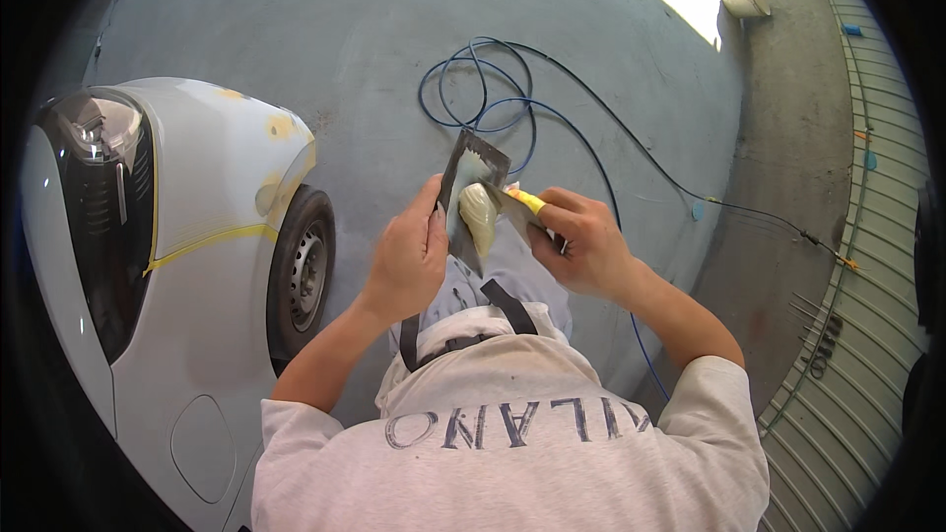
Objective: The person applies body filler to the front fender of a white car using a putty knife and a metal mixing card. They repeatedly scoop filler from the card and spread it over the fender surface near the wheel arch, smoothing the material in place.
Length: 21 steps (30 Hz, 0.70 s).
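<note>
My left hand (409, 256) grips the edge of a dark, flat mixing board (475, 164), thumb on top, in front of my body. The board is tilted and smeared with pale grey residue. On it lies a glossy, cream-coloured lump of putty (478, 217). In my right hand (591, 246) a thin spreader (519, 209) is pinched between thumb and fingers, its blade close against the right side of the putty. A bright yellow patch with some red (526, 200) shows by the index fingertip; I cannot tell whether it belongs to the spreader or covers the finger.
A light-coloured car (202, 296) stands at my left, with sanded patches on its fender (227, 138) and yellow masking tape (212, 239) along a panel edge. A blue hose (581, 133) lies coiled on the grey floor ahead. A white bucket (746, 0) is far right, near a ribbed wall (867, 335).
</note>
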### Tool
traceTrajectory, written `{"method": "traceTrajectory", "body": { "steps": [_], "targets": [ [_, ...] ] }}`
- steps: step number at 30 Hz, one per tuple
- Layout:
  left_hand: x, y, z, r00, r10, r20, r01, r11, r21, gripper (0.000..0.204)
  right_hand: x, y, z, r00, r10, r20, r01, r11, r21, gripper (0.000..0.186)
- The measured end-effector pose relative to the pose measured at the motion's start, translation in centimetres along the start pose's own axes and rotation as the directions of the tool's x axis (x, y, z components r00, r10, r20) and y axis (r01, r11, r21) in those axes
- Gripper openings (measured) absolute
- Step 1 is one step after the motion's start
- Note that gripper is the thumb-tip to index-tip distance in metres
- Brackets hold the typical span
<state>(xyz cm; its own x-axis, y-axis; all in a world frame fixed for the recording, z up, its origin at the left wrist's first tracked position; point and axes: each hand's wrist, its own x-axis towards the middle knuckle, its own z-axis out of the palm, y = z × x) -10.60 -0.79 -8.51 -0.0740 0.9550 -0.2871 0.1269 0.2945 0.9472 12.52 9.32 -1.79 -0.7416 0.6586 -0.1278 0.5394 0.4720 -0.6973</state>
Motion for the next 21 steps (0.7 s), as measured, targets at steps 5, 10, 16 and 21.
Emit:
{"method": "traceTrajectory", "body": {
  "steps": [5,10,16,21],
  "targets": [
    [3.6,-1.7,-0.1,0.998,-0.052,0.047,0.048,0.996,0.076,0.041,1.8,2.7,0.0,0.980,0.197,-0.005,-0.192,0.963,0.190,0.008],
    [7.3,-2.7,1.4,0.988,-0.151,0.023,0.149,0.986,0.080,0.041,3.5,6.7,0.4,0.966,-0.152,0.207,0.094,0.959,0.268,0.008],
    [12.7,-4.9,5.5,0.979,-0.186,0.083,0.181,0.981,0.066,0.043,5.4,14.3,0.6,0.986,-0.012,0.168,-0.031,0.967,0.251,0.008],
    [16.9,-8.3,9.2,0.977,-0.130,0.172,0.140,0.989,-0.046,0.041,6.5,21.6,0.5,0.975,0.219,0.043,-0.223,0.962,0.158,0.016]
  ]
}}
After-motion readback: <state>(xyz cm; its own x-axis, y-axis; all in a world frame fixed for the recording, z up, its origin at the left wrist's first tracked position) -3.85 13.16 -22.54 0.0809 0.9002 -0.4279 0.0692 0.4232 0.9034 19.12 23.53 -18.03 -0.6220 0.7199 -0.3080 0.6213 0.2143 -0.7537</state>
